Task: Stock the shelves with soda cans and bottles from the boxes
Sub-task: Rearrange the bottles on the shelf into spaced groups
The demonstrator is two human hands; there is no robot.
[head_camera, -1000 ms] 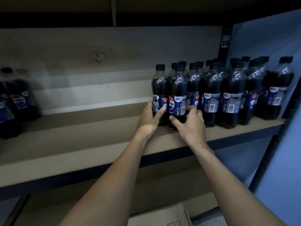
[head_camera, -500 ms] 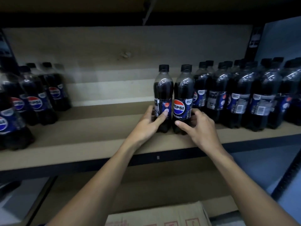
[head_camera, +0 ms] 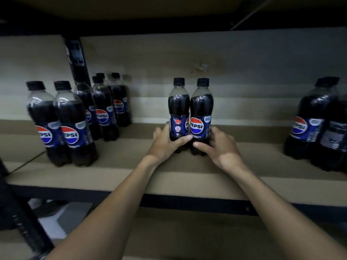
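Two soda bottles stand upright and touching, mid-shelf, straight ahead of both hands, long axes vertical. The left hand (head_camera: 165, 141) wraps the lower body of the left bottle (head_camera: 179, 107), thumb across its front under the label. The right hand (head_camera: 219, 147) curls round the base of the right bottle (head_camera: 201, 107) in the same way. Each hand is equally close to its own bottle, and the wrists rest low over the shelf (head_camera: 187, 177). The pair sits in the open gap: the left group (head_camera: 75, 124) stands well apart toward the near left edge, and the right group (head_camera: 315, 126) well apart at the far right. We judge that the next move turns on which group the pair joins, and that a sideways slide with both bases flat would suit. Every bottle holds dark soda to the shoulder, with its black cap on. No box shows here.
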